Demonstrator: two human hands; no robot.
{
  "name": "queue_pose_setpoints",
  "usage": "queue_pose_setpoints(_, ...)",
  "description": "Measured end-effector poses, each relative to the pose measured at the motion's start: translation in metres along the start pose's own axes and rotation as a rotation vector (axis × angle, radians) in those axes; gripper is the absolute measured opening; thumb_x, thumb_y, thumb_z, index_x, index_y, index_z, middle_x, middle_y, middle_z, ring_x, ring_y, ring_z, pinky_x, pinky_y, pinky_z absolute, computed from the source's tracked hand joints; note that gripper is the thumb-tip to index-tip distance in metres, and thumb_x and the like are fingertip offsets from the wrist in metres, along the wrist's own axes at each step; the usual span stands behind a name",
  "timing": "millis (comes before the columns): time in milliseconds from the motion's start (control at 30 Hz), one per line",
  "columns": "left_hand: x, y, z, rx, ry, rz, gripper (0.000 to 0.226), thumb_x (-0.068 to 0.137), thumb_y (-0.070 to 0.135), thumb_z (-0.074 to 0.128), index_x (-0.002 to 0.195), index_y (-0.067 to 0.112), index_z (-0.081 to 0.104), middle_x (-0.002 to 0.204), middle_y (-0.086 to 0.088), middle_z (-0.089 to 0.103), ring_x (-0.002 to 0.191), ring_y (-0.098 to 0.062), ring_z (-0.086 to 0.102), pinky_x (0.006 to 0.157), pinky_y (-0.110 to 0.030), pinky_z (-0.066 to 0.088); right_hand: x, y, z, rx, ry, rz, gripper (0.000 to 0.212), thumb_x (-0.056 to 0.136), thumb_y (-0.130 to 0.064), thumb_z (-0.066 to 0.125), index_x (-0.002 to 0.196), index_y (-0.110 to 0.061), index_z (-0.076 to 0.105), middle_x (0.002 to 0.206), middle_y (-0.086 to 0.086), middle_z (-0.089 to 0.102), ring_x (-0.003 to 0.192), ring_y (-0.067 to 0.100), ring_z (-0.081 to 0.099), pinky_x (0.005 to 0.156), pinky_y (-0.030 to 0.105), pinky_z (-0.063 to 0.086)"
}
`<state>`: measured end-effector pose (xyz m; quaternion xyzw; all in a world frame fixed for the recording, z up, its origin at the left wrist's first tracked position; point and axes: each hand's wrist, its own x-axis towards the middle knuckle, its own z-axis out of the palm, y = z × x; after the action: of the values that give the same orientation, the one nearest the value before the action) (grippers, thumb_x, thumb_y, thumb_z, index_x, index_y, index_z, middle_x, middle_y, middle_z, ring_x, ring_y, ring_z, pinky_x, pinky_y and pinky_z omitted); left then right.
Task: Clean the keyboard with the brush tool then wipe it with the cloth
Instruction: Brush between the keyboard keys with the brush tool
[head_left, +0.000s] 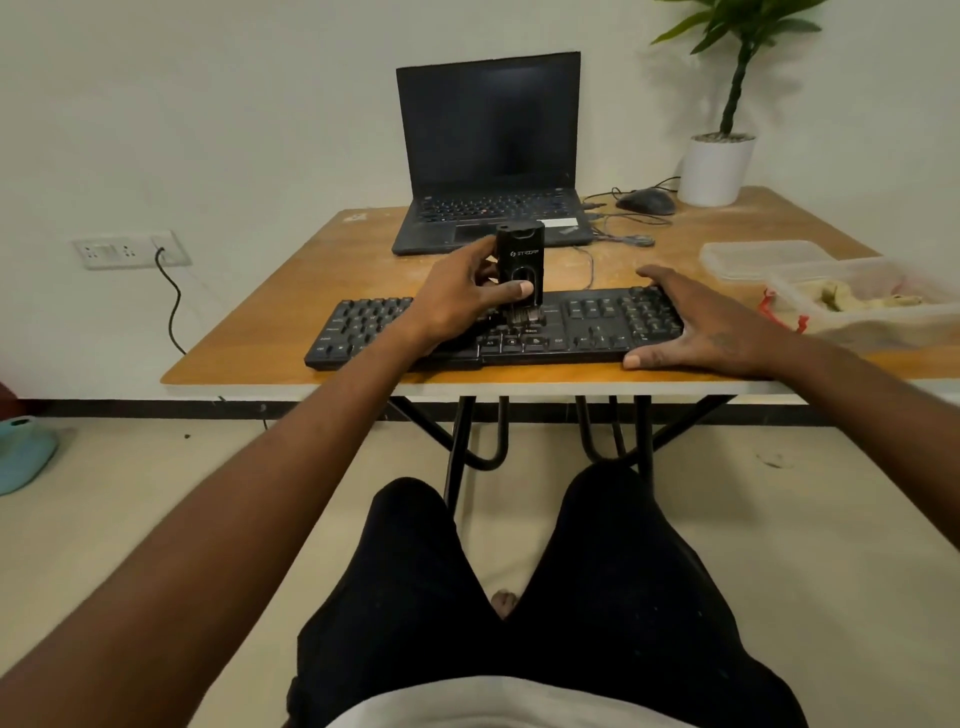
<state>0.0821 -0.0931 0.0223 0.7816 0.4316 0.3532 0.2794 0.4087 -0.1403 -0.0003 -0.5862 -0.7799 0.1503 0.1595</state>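
**Brush down on the keys, keyboard pinned flat**

The left hand grips the black brush upright, thumb across its front, so the bristles meet the keys near the middle of the keyboard. The right hand lies spread and flat over the keyboard's right end, holding nothing, probably to stop it sliding on the counter. White lettering on the brush body is too blurred to read. Key legends are mostly illegible. A clear box to the right holds something pale, possibly the cloth.
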Motion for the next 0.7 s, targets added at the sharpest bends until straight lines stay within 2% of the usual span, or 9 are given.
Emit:
queue_pose_setpoints(33, 0.005, 0.002, 0.000, 0.021, 0.014, 0.002, 0.064, 0.096, 0.030, 0.079, 0.153, 0.017, 0.051, 0.150, -0.004, 0.061, 0.140, -0.019, 0.056, 0.105, -0.029, 0.052, 0.000, 0.001, 0.000, 0.001, -0.001, 0.002, 0.124, 0.055, -0.091, 0.068, 0.154, -0.044, 0.010, 0.159, 0.000, 0.032, 0.138, 0.022, 0.040, 0.111, 0.050, 0.041)
queue_pose_setpoints(133, 0.016, 0.008, 0.001, 0.079, 0.031, -0.010, 0.066, 0.096, 0.030, 0.079, 0.153, 0.016, 0.051, 0.147, -0.005, 0.064, 0.133, -0.016, 0.059, 0.112, -0.039, 0.051, -0.001, 0.001, 0.000, 0.000, 0.000, -0.001, 0.124, 0.056, -0.090, 0.069, 0.155, -0.043, 0.010, 0.159, 0.000, 0.033, 0.138, 0.021, 0.040, 0.110, 0.047, 0.041)
queue_pose_setpoints(267, 0.015, 0.011, -0.001, 0.076, -0.042, -0.021, 0.062, 0.096, 0.030, 0.078, 0.151, 0.018, 0.053, 0.146, -0.002, 0.064, 0.134, -0.019, 0.061, 0.112, -0.046, 0.052, 0.001, 0.004, 0.000, -0.004, -0.003, -0.004, 0.124, 0.057, -0.089, 0.070, 0.155, -0.044, 0.009, 0.159, 0.000, 0.031, 0.139, 0.022, 0.039, 0.110, 0.045, 0.040)
queue_pose_setpoints(433, -0.005, 0.010, -0.003, -0.037, -0.158, 0.027, 0.062, 0.095, 0.023, 0.079, 0.151, 0.020, 0.053, 0.142, 0.004, 0.066, 0.128, -0.010, 0.066, 0.104, -0.031, 0.058, 0.001, 0.005, 0.001, 0.003, -0.002, -0.015, 0.123, 0.058, -0.088, 0.071, 0.155, -0.044, 0.009, 0.159, -0.001, 0.031, 0.139, 0.020, 0.039, 0.110, 0.045, 0.041)
queue_pose_setpoints(567, 0.003, 0.010, 0.003, 0.067, -0.064, 0.024, 0.062, 0.095, 0.030, 0.079, 0.150, 0.018, 0.054, 0.147, -0.004, 0.064, 0.138, -0.022, 0.059, 0.113, -0.043, 0.051, 0.001, 0.003, 0.001, -0.010, -0.001, -0.020, 0.124, 0.058, -0.088, 0.070, 0.155, -0.043, 0.008, 0.161, -0.002, 0.028, 0.141, 0.019, 0.036, 0.111, 0.044, 0.039)
queue_pose_setpoints(700, 0.017, 0.016, 0.009, 0.092, 0.021, -0.017, 0.058, 0.096, 0.031, 0.078, 0.148, 0.017, 0.054, 0.146, -0.008, 0.064, 0.135, -0.023, 0.060, 0.111, -0.045, 0.053, 0.001, 0.003, 0.001, -0.012, -0.001, -0.014, 0.122, 0.059, -0.086, 0.072, 0.155, -0.044, 0.008, 0.161, -0.003, 0.028, 0.141, 0.018, 0.035, 0.112, 0.045, 0.039)
